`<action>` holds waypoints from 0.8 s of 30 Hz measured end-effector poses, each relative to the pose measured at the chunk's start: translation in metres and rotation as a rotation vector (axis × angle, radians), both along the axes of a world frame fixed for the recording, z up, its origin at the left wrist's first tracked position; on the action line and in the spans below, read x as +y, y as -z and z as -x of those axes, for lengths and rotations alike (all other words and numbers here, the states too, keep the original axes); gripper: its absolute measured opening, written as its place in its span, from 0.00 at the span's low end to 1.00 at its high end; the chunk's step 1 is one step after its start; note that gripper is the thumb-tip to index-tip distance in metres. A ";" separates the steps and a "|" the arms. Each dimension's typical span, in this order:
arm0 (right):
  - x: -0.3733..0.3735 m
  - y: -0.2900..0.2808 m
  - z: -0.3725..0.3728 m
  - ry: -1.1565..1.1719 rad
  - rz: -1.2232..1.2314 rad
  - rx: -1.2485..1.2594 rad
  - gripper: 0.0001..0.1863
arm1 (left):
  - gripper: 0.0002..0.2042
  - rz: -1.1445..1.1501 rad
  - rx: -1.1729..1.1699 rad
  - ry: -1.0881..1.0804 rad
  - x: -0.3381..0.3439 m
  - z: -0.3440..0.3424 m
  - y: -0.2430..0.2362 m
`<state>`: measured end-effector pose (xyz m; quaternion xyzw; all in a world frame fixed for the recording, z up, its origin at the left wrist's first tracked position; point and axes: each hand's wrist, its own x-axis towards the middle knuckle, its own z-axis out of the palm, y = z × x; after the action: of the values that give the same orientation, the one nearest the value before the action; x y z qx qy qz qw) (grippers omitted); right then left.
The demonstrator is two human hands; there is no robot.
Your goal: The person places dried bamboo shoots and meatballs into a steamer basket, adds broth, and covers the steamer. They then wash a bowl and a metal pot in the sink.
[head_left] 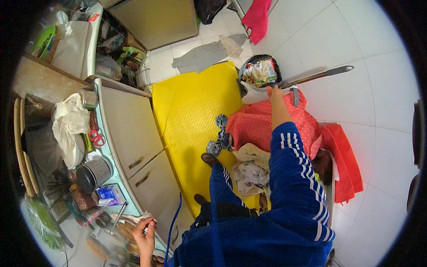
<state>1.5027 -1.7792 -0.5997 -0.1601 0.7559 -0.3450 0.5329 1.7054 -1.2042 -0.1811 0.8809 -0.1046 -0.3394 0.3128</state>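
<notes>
My left hand (144, 236) is at the lower left beside the counter edge, with its fingers curled and pressed together. A pale scrap shows at its fingertips; whether the hand grips it is unclear. Out ahead on the right, my right arm stretches over a red patterned cloth (253, 127). My right hand (275, 92) is closed near the rim of a black-lined bin (242, 71) filled with crumpled packaging (260, 72). White plastic (253, 94) lies right by its fingers; what they hold is hidden. A long dark-handled tool (320, 74) extends rightward beside this hand.
A yellow mat (195, 107) covers the floor under my feet. The left counter carries red scissors (97, 138), a dark-lidded canister (94, 174), a blue-purple packet (110, 196) and a faucet (118, 217). Red fabric (342, 162) hangs at right; bundled cloths (251, 175) lie beside my leg.
</notes>
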 end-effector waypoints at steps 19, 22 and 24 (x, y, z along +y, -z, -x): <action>0.005 -0.058 -0.017 -0.302 0.135 -0.060 0.41 | 0.07 -0.053 0.057 -0.193 0.073 0.024 0.004; 0.048 -0.064 -0.024 -0.624 0.080 -0.058 0.35 | 0.07 -0.068 -0.005 -0.190 0.107 0.036 -0.019; 0.093 -0.084 -0.019 -0.777 0.040 0.011 0.25 | 0.07 -0.057 -0.066 -0.192 0.134 0.056 -0.033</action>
<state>1.5216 -1.6860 -0.5157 -0.4468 0.6350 -0.1311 0.6165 1.6496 -1.0700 -0.1478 0.9061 -0.0203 -0.2816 0.3151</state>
